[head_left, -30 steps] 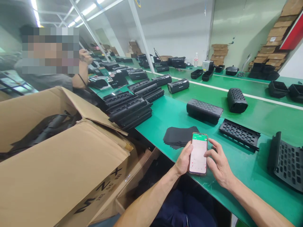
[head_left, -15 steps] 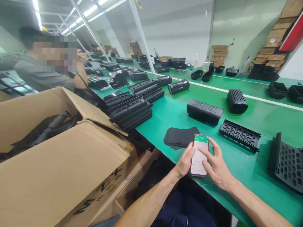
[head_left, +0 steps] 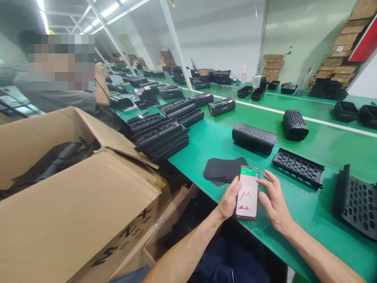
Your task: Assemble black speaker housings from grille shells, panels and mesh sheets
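A smartphone is held at the front edge of the green workbench, its lit screen showing a chart with red marks under a green header. My left hand is closed around the phone's left side, thumb along the edge. My right hand is at the phone's right side, fingers apart, with the index fingertip close to the screen's right edge; whether it touches I cannot tell. Just behind the phone lies a stack of thin black sheets. A perforated black half-shell rests beyond my right hand.
A large open cardboard box with dark parts stands at left. Black shells are stacked at the bench edge. A perforated black housing and a curved perforated panel lie on the bench. Another person is at far left.
My right index finger has moved off the middle of the screen to its right edge. The phone display now shows a chart. The person at left has shifted slightly.
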A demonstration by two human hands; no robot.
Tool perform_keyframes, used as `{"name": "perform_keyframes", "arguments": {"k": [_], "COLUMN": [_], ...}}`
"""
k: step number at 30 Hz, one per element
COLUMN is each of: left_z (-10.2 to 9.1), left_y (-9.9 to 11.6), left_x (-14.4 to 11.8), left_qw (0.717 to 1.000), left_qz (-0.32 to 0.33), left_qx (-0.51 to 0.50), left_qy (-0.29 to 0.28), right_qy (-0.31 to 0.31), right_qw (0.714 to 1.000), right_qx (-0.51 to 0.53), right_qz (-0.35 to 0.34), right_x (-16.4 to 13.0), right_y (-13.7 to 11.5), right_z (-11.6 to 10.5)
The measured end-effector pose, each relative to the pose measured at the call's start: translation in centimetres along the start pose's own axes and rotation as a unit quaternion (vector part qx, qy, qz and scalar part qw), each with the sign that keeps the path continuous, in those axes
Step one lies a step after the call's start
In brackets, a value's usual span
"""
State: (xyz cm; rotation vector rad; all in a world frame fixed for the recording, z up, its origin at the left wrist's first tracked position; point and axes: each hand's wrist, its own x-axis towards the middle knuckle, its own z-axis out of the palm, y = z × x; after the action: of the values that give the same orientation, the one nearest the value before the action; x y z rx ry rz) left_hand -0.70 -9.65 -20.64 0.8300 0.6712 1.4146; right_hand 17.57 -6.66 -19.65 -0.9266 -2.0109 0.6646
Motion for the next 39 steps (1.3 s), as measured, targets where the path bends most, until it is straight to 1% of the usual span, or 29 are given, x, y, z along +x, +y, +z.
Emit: {"name": "perform_keyframes", "arguments": {"k": [9,21,27,34,39], "left_z": [0.16,0.37,0.13,0.17,0.30], "left_y": [-0.03,0.12,-0.03,-0.04,0.04], "left_x": [-0.01,-0.03,0.03,0.05,0.05], "left_qw": [0.999,0.999,1.000,1.000,0.999], "left_qz": [-0.009,-0.008,-0.008,-0.005,-0.005], "left_qx": [-0.032,-0.035,-0.026,-0.021,-0.033], "left_qy": [0.001,0.002,0.000,0.014,0.017], "right_qy": [0.008,0.005,0.010,0.008,0.030], "right_qw": [0.999,0.999,1.000,1.000,1.000], "right_qx": [0.020,0.017,0.011,0.003,0.000], "right_qz": [0.028,0.033,0.027,0.019,-0.008], "right_x": [0.12,0.19,0.23,0.26,0.32], "right_y": [0.04,-0.13,-0.18,-0.18,-0.03], "right_z": [-0.03,-0.13,-0.08,-0.03,0.33]}}
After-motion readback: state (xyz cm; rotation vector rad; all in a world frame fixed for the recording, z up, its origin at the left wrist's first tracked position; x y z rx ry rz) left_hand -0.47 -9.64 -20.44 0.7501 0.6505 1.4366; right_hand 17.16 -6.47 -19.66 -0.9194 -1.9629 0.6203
